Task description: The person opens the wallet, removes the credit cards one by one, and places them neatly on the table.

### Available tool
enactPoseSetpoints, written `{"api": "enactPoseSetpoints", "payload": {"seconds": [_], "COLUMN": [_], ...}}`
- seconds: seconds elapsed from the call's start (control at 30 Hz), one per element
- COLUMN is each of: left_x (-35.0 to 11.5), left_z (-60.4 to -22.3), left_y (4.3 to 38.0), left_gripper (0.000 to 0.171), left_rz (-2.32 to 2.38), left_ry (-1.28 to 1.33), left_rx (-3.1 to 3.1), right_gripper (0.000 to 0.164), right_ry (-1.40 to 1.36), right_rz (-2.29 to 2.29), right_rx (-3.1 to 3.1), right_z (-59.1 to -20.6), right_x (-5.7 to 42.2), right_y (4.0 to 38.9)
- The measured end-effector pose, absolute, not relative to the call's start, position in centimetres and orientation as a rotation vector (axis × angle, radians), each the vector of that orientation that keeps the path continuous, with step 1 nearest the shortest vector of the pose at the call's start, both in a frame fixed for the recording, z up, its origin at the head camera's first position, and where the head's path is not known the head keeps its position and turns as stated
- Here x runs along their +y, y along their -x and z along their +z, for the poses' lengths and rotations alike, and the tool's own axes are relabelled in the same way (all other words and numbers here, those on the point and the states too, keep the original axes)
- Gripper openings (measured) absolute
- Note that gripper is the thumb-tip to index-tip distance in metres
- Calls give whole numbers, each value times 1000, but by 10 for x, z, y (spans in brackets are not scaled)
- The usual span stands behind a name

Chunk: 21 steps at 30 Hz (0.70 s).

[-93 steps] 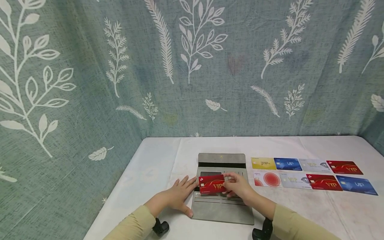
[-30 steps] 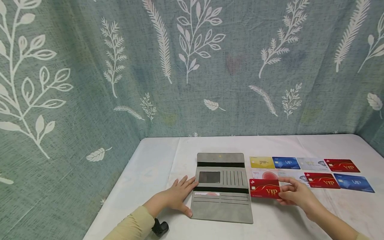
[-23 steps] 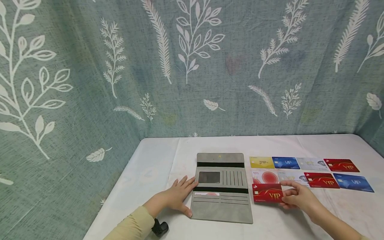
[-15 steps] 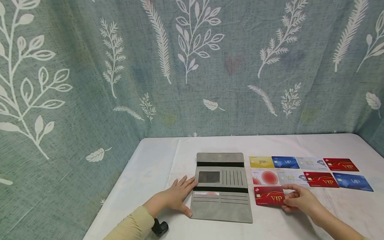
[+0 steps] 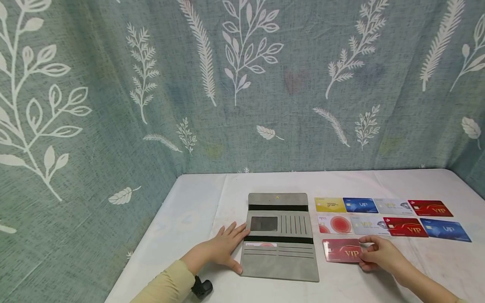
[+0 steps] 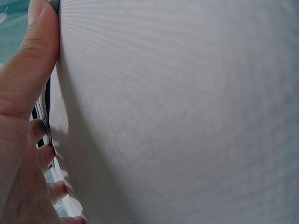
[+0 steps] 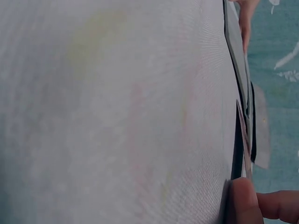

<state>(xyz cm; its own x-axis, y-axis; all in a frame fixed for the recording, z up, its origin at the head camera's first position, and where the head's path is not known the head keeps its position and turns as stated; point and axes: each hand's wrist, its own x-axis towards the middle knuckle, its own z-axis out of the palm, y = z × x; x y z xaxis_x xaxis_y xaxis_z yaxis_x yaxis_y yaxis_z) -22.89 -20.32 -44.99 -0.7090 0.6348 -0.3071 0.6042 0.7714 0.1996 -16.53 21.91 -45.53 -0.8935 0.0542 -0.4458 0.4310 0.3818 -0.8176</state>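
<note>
A grey wallet (image 5: 280, 265) lies unfolded on the white table, a card's pinkish edge (image 5: 261, 245) peeking from one of its slots. My left hand (image 5: 223, 247) rests spread with straight fingers along the wallet's left edge. To the right of the wallet, my right hand (image 5: 382, 256) pinches the right end of a red VIP card (image 5: 341, 251) between thumb and fingers. In the right wrist view the card (image 7: 245, 135) is seen edge-on, tilted slightly off the table. Just behind it lies a white card with a red circle (image 5: 335, 224).
Two rows of cards lie at the right: a yellow card (image 5: 330, 205), blue cards (image 5: 361, 205) (image 5: 446, 229), silver cards (image 5: 392, 206) (image 5: 369, 226) and red cards (image 5: 430, 208) (image 5: 406, 227). A leaf-patterned curtain (image 5: 227, 155) hangs behind the table.
The right hand has carried the red VIP card from over the wallet to the right, then lower toward the table in front of the card rows. The left hand stays put.
</note>
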Motion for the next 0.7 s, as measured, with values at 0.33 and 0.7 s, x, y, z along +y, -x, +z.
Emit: {"api": "enactPoseSetpoints", "payload": {"seconds": [0.33,0.7], "left_x": [-204,-204], "left_z": [-452,-453], "left_y": [228,229], "left_gripper": [109,110], "left_rz": [116,111], "left_ry": [-946,-927], "left_rx": [2613,2614], "right_gripper": [50,35], "right_ry": [-448,-342], "right_rz": [-1515,-1319], "right_rx": [2283,2459], "right_z": [-456,-457], "right_x": [217,215], "right_y": [171,171]}}
